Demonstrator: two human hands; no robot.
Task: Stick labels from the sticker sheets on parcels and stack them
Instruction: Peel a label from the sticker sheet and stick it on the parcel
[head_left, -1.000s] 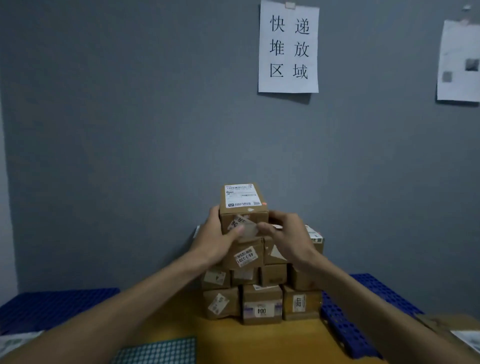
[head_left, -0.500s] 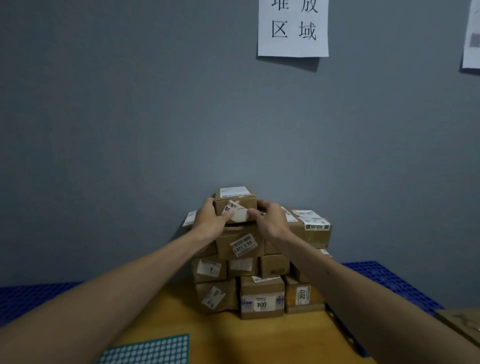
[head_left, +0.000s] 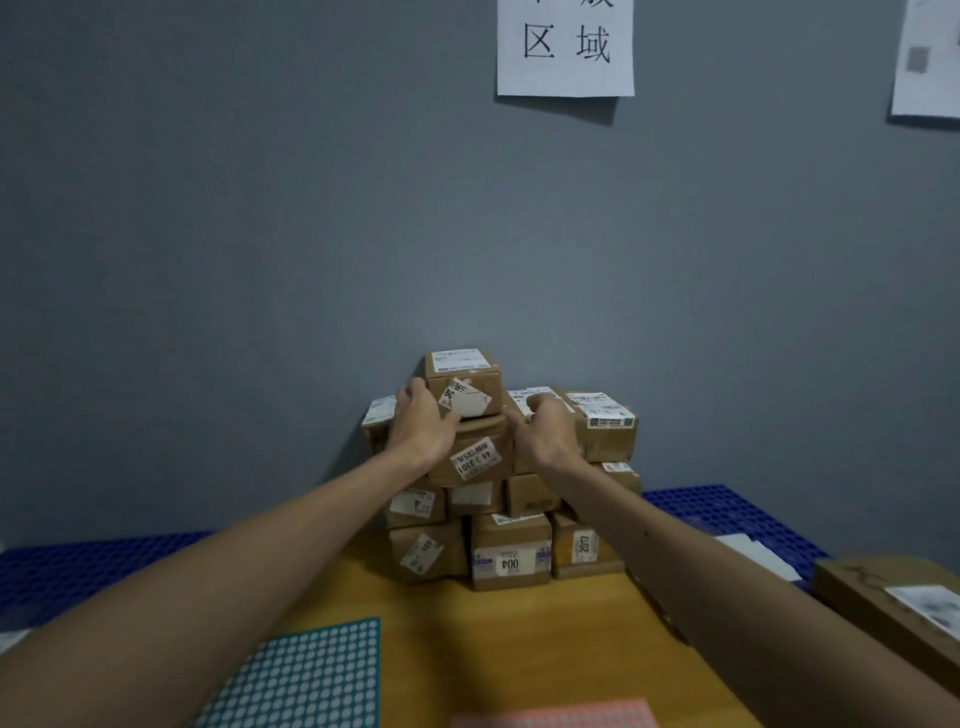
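A pile of brown cardboard parcels (head_left: 511, 551) with white labels stands against the grey wall. On its top sits a small parcel (head_left: 462, 371) with a label on its lid and a skewed one on its front. My left hand (head_left: 423, 426) grips this top parcel at its left side, thumb on the front label. My right hand (head_left: 545, 431) hovers just right of it with loosely curled fingers, holding nothing. A teal sticker sheet (head_left: 306, 675) with white round dots and a pink sticker sheet (head_left: 556, 719) lie on the near table.
The wooden table (head_left: 519, 649) carries the pile. Blue plastic pallets lie at the left (head_left: 78, 571) and right (head_left: 727, 514). A long brown box (head_left: 893, 603) rests at the right edge. Paper signs (head_left: 565, 47) hang on the wall.
The top parcel has come down onto the pile. My right hand has let go of it and drawn slightly right; my left hand stays on it. The view has tilted down.
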